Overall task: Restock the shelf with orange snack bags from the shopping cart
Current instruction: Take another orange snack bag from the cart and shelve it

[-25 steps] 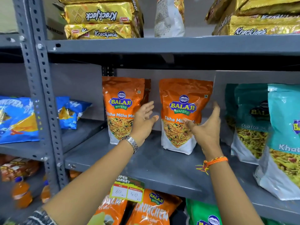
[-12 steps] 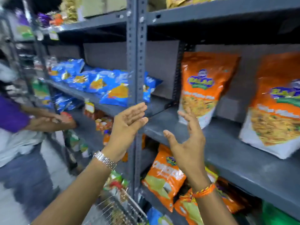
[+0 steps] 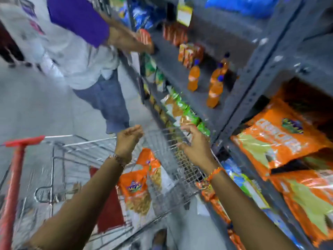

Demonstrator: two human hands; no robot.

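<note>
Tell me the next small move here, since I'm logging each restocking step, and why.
Probably lower both hands into the shopping cart and take the orange snack bag. The left hand and right hand hover open and empty above the cart's wire rim, and the bag lies inside, just below them.

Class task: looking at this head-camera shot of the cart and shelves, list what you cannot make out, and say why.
- Brand print on the orange snack bag in the wire shopping cart: motion blur, head view.
- How many bags the cart holds: wire mesh and the left forearm cover its floor.
- Small packets on the grey metal shelf: too blurred to identify.
- Both hands, left and right, are open and empty.
</note>
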